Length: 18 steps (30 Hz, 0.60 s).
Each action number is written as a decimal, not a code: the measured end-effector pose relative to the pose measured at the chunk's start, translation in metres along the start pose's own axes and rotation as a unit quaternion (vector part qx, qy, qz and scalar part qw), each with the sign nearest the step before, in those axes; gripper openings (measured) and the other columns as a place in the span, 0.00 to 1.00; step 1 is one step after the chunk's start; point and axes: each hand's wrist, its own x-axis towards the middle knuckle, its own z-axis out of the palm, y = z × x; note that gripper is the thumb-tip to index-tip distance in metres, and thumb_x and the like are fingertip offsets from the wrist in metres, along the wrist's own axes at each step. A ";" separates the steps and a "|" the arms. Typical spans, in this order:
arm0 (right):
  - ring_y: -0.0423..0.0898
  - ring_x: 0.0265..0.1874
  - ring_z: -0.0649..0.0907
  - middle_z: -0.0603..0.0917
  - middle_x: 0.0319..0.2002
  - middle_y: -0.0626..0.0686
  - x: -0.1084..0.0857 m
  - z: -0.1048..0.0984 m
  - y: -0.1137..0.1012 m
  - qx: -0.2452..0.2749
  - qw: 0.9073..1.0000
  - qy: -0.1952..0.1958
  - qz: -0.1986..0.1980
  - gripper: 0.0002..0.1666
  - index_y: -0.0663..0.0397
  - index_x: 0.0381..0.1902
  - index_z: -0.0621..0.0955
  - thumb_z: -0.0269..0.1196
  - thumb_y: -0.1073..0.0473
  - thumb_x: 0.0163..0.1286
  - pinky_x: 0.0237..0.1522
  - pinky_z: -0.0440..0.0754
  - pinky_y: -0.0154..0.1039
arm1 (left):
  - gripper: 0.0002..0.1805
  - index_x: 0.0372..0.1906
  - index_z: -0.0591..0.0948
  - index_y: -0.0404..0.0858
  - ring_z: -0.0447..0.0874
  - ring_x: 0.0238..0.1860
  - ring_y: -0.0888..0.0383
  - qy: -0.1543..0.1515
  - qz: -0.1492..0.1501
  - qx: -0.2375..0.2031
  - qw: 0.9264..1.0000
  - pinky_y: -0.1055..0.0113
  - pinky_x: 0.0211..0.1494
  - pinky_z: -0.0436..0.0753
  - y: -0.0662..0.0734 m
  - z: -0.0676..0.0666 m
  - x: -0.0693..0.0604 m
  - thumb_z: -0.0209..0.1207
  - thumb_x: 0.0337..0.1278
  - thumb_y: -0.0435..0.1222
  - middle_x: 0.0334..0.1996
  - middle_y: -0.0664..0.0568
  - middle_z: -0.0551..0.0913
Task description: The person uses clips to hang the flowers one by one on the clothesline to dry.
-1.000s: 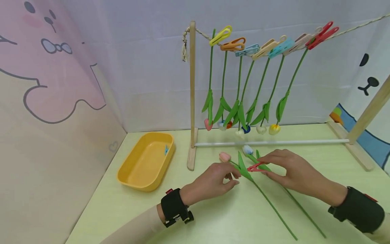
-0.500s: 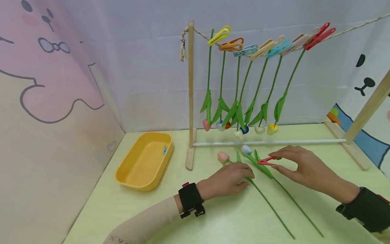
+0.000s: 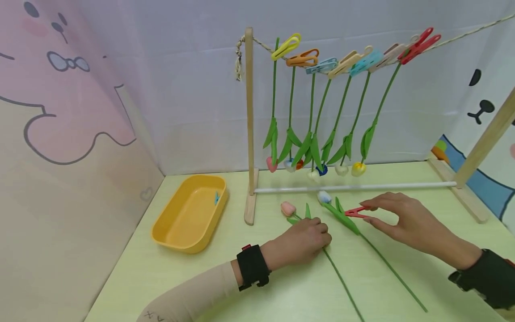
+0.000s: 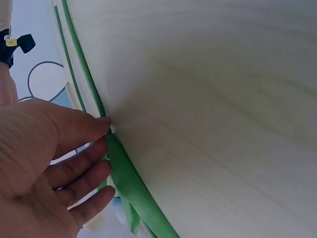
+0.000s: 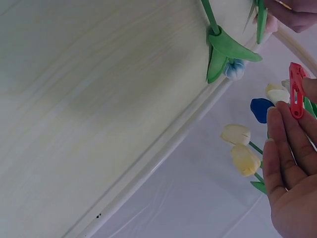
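Note:
My left hand (image 3: pixel 303 241) pinches the stem of a pink artificial tulip (image 3: pixel 288 209) just below its leaves; in the left wrist view, thumb and fingertips close on the green stem (image 4: pixel 89 74). The flower's leaves are partly hidden under the hand in the head view. Between thumb and fingers, my right hand (image 3: pixel 406 223) holds a red clothespin (image 3: pixel 356 212), also seen as a red clothespin (image 5: pixel 297 89) in the right wrist view. Below it, a pale blue tulip (image 3: pixel 324 197) lies on the table with its stem slanting toward the front right.
Behind the hands, several tulips hang upside down from a rope (image 3: pixel 474 30) by coloured clothespins, between wooden posts (image 3: pixel 250 112). A white bar (image 3: pixel 362 187) joins the stand's feet. At left sits a yellow tray (image 3: pixel 158 230) holding a small blue clothespin (image 3: pixel 217 198).
My left hand has moved right onto the pink tulip's stem and taken hold of it; that tulip has shifted slightly left. My right hand has drawn right with the red clothespin.

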 end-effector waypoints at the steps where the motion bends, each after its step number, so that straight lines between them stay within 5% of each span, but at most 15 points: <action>1: 0.44 0.44 0.85 0.86 0.42 0.40 0.000 0.000 0.000 -0.001 1.000 -0.001 0.001 0.31 0.43 0.52 0.87 0.81 0.65 0.48 0.39 0.81 0.35 | 0.06 0.37 0.85 0.50 0.74 0.36 0.61 -0.003 0.003 0.003 1.000 0.73 0.38 0.73 0.000 -0.001 -0.001 0.60 0.69 0.35 0.33 0.60 0.79; 13: 0.44 0.44 0.85 0.87 0.41 0.39 0.001 0.000 0.002 -0.003 1.000 0.005 0.003 0.32 0.41 0.52 0.88 0.82 0.64 0.47 0.41 0.80 0.33 | 0.04 0.38 0.80 0.48 0.74 0.38 0.65 -0.044 0.025 -0.059 0.997 0.80 0.44 0.72 0.003 -0.005 -0.018 0.64 0.70 0.38 0.33 0.63 0.76; 18: 0.46 0.43 0.86 0.88 0.42 0.40 0.004 -0.005 0.006 -0.008 1.000 0.007 -0.007 0.32 0.44 0.51 0.88 0.82 0.65 0.45 0.44 0.80 0.30 | 0.03 0.44 0.82 0.47 0.75 0.43 0.66 -0.041 0.010 -0.090 0.995 0.82 0.48 0.73 -0.001 -0.015 -0.019 0.61 0.72 0.35 0.38 0.62 0.79</action>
